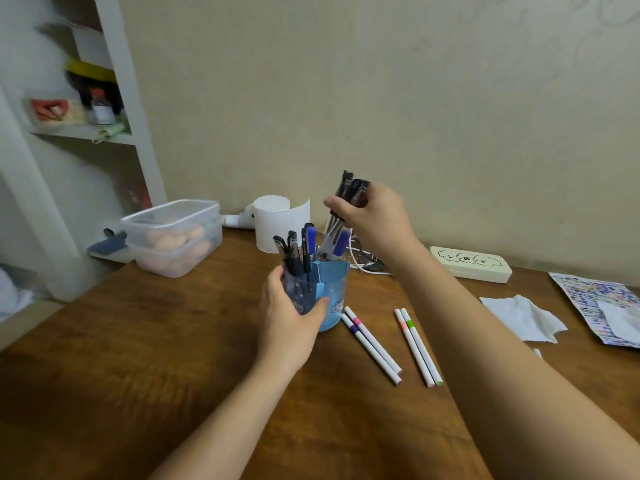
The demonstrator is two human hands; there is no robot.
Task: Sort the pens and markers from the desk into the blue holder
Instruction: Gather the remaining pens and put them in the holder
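Note:
The blue holder (pixel 333 287) stands on the wooden desk (pixel 138 358) with several dark pens (pixel 297 251) upright in its left compartment. My left hand (pixel 289 313) wraps around the holder's left side. My right hand (pixel 372 216) grips a bundle of pens (pixel 337 237) above the holder's right compartment, their lower ends at the rim. Two white markers (pixel 372 346) with pink and purple bands lie just right of the holder. Two more white markers (pixel 417 346), orange and green banded, lie beside them.
Stacked clear plastic boxes (pixel 173 237) sit at the back left. A white paper roll (pixel 277 223) stands behind the holder. A cream pencil case (pixel 471 263), white cables (pixel 367 263), crumpled tissue (pixel 523 317) and a patterned sheet (pixel 602 310) lie to the right. Shelves (pixel 83 98) rise at left.

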